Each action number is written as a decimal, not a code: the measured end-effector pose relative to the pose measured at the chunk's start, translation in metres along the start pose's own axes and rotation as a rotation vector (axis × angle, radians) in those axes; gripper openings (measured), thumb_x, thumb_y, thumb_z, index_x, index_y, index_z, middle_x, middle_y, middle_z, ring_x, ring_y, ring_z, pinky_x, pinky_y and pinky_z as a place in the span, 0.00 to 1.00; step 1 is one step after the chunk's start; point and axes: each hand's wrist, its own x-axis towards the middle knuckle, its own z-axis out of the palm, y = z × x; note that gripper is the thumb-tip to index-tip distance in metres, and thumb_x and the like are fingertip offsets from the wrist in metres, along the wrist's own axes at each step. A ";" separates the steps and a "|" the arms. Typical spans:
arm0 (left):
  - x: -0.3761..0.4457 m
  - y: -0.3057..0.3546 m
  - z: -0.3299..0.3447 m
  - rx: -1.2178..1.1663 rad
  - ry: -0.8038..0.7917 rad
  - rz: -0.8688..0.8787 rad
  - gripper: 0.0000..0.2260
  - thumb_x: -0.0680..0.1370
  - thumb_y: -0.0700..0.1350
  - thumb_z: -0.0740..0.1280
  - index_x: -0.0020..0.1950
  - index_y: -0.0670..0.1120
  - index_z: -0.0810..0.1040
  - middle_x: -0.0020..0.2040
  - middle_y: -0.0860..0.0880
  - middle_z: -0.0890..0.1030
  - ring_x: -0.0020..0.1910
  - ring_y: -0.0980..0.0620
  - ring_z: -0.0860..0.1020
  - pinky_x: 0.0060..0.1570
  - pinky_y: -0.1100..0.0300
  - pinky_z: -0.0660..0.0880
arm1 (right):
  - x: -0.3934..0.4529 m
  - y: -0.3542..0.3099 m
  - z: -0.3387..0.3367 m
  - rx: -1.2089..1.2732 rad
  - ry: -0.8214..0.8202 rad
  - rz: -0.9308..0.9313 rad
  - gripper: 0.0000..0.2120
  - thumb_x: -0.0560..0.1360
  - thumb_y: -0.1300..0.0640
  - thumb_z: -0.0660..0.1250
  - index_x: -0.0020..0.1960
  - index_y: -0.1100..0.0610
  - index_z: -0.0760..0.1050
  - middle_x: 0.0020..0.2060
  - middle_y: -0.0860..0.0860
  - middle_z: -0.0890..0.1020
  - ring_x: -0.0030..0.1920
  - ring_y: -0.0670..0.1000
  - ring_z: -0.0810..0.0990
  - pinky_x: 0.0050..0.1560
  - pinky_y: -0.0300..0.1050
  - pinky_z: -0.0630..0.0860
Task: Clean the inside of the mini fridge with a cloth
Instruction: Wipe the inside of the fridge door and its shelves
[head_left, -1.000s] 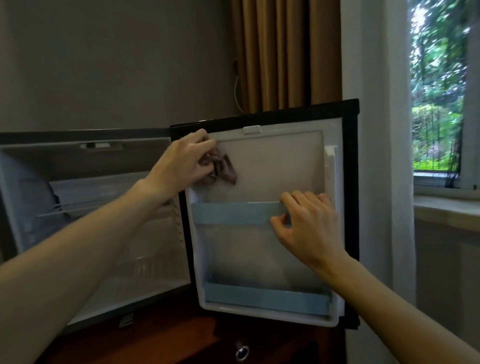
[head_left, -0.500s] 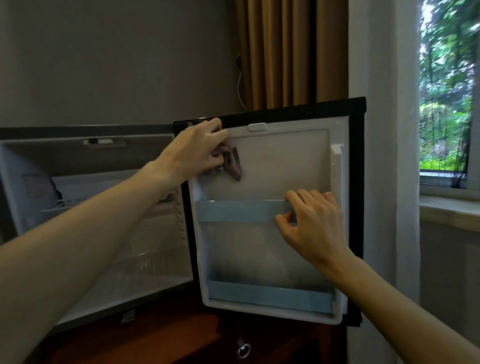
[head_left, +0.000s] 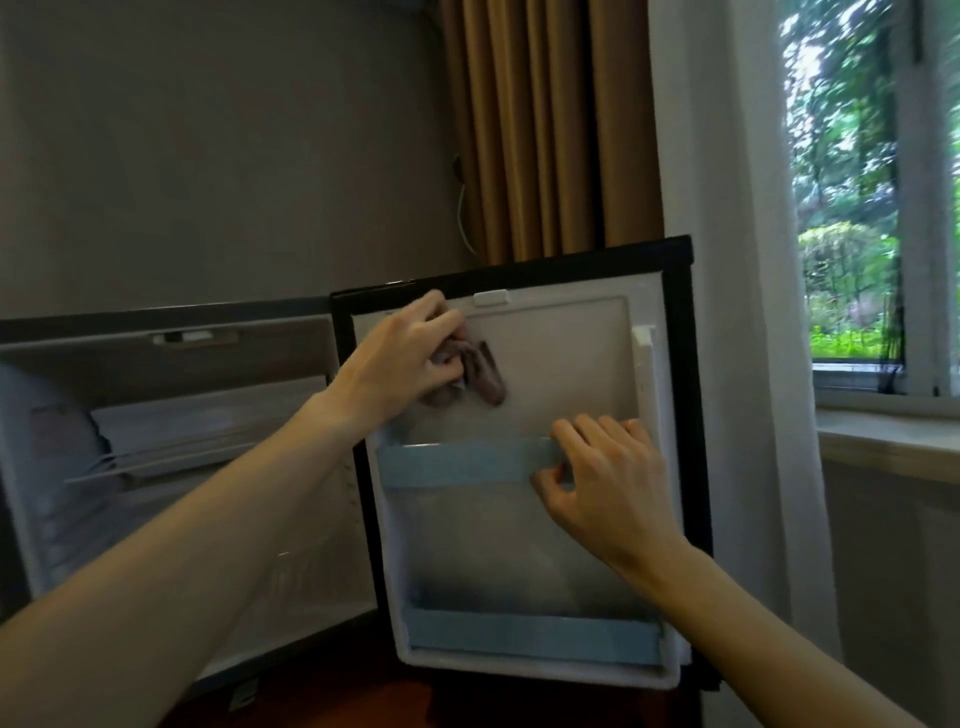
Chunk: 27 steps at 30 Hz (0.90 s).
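The right hand (head_left: 605, 488) grips the right end of the upper blue door shelf (head_left: 467, 461), fingers curled over its top edge and thumb pinched against its front, as it did half a second ago. Below it the lower blue shelf (head_left: 530, 636) runs along the bottom of the open fridge door (head_left: 571, 364).

The left hand (head_left: 410, 358) is clenched on a crumpled brownish cloth (head_left: 480, 374) and presses it against the white inner panel of the door, near its upper left corner. Compared with the earlier frames the cloth sits about where it was, a little more of it showing past the fingers on the right; the hand has crept slightly up toward the top edge since a second ago. A small white clip (head_left: 491, 298) sits on the door's top rim, just right of that hand.

To the left, the mini fridge (head_left: 171, 415) stands open, with a pale inner compartment and a wire rack; its details are blurred. It rests on a dark reddish wooden desk (head_left: 322, 701).

Behind are a grey wall (head_left: 208, 156), a brown curtain (head_left: 545, 130), a white sheer curtain (head_left: 727, 208) and a window (head_left: 872, 208) showing greenery.
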 end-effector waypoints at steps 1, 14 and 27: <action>0.005 0.002 0.000 0.003 0.031 -0.013 0.07 0.75 0.42 0.71 0.51 0.45 0.77 0.49 0.52 0.71 0.41 0.55 0.72 0.39 0.59 0.73 | -0.001 0.000 0.000 0.002 0.000 -0.003 0.08 0.70 0.49 0.65 0.42 0.54 0.75 0.36 0.50 0.76 0.37 0.53 0.72 0.41 0.50 0.68; 0.039 0.046 0.024 0.024 0.050 0.065 0.05 0.74 0.41 0.69 0.49 0.42 0.77 0.50 0.44 0.74 0.45 0.50 0.73 0.39 0.53 0.75 | -0.002 -0.001 0.000 -0.022 -0.013 -0.010 0.08 0.73 0.49 0.65 0.46 0.54 0.77 0.38 0.50 0.79 0.38 0.53 0.75 0.42 0.49 0.67; 0.038 0.071 0.053 -0.029 -0.060 0.159 0.06 0.75 0.46 0.68 0.49 0.45 0.78 0.49 0.47 0.74 0.44 0.52 0.72 0.39 0.49 0.76 | 0.000 0.002 0.000 0.015 -0.010 -0.003 0.09 0.73 0.50 0.62 0.48 0.53 0.77 0.40 0.51 0.81 0.39 0.53 0.76 0.42 0.47 0.65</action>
